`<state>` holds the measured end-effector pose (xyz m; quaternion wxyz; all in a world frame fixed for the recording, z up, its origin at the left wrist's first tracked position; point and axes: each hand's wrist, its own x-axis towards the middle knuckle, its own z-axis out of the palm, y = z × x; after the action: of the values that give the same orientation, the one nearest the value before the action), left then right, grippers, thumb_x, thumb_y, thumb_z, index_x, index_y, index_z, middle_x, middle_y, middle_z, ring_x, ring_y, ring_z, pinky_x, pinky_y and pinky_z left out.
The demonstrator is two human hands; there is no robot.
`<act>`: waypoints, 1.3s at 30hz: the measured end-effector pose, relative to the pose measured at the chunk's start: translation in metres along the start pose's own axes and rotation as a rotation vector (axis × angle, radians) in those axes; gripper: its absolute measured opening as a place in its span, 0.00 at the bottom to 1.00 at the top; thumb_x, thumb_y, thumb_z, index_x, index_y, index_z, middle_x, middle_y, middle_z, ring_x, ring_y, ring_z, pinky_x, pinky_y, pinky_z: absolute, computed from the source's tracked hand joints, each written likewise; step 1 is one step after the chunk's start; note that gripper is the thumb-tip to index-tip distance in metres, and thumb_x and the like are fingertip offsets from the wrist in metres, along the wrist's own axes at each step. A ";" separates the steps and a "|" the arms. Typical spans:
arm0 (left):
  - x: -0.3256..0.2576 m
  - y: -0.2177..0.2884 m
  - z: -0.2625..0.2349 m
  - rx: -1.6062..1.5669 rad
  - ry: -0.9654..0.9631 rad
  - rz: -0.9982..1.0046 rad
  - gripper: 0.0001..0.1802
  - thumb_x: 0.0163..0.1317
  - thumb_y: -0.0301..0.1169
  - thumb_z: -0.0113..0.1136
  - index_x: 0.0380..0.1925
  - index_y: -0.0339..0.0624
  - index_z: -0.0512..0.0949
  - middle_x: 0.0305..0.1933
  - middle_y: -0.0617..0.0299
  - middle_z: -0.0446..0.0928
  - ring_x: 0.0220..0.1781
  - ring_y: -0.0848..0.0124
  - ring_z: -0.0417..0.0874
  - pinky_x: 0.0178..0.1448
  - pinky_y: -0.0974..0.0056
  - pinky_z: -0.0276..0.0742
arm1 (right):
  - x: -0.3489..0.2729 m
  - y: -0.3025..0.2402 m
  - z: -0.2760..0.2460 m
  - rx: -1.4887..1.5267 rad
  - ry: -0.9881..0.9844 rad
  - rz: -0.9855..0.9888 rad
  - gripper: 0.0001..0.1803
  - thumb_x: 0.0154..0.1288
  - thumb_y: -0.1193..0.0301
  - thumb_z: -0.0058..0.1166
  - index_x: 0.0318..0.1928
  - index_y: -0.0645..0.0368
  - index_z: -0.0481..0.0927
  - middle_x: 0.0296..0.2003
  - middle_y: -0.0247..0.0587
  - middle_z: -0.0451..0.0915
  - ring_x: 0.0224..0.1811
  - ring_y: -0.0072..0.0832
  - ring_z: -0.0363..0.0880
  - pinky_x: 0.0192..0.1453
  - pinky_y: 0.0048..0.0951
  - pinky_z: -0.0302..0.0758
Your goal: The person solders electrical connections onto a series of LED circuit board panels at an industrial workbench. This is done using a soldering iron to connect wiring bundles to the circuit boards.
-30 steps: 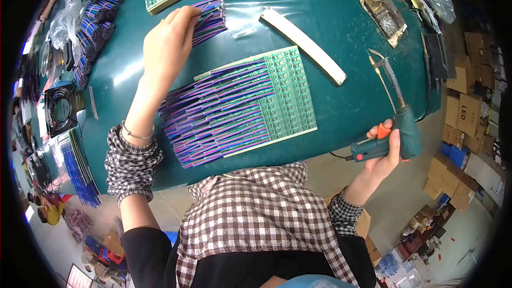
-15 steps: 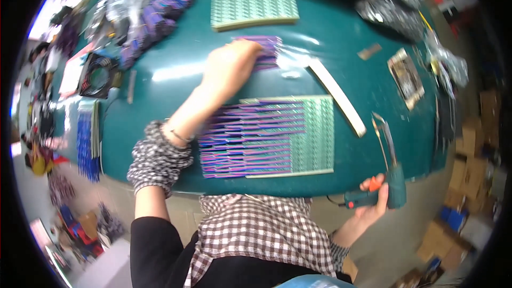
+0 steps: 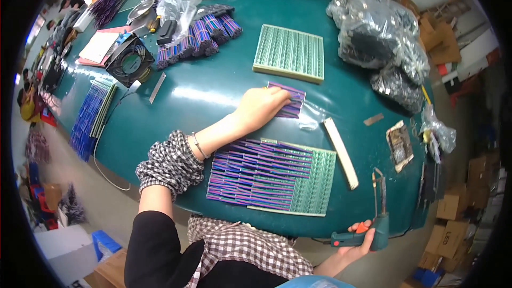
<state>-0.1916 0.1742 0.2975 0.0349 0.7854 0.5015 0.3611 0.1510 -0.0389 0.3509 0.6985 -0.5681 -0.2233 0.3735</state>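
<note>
My left hand (image 3: 261,108) reaches over the table, its fingers bent down onto a small pile of purple wires (image 3: 296,108). The fingertips are closed on the wires; how many they pinch is hidden. Nearer to me lies a pale green circuit board panel (image 3: 314,186). Rows of purple and blue wires (image 3: 250,173) cover its left and middle part and hang past its left edge. My right hand (image 3: 364,239) is closed around a green soldering gun (image 3: 380,232) with an orange trigger, held at the table's front edge. Its tip points away from me.
A white strip (image 3: 341,153) lies right of the panel, near a dirty tray (image 3: 400,146). Beyond stands a stack of green panels (image 3: 289,53). Wire bundles (image 3: 200,37), a black fan (image 3: 129,61) and wired panels (image 3: 93,114) sit left; plastic bags (image 3: 373,32) sit back right.
The view has shifted, so the table's things appear lower and more of its far side shows. My left hand remains at the wire pile, and my right hand still holds the soldering gun.
</note>
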 end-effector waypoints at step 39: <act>0.054 0.005 0.083 -0.902 -0.394 -0.582 0.11 0.66 0.23 0.59 0.47 0.33 0.80 0.41 0.61 0.83 0.44 0.76 0.84 0.46 0.72 0.79 | 0.119 0.062 -0.018 0.041 -0.181 0.030 0.24 0.72 0.63 0.50 0.61 0.65 0.67 0.40 0.40 0.72 0.33 0.29 0.76 0.34 0.28 0.77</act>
<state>-0.1256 0.2408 0.2672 0.5575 0.5750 0.4774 0.3616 0.2221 0.0470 0.2733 0.6811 -0.5210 -0.2693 0.4384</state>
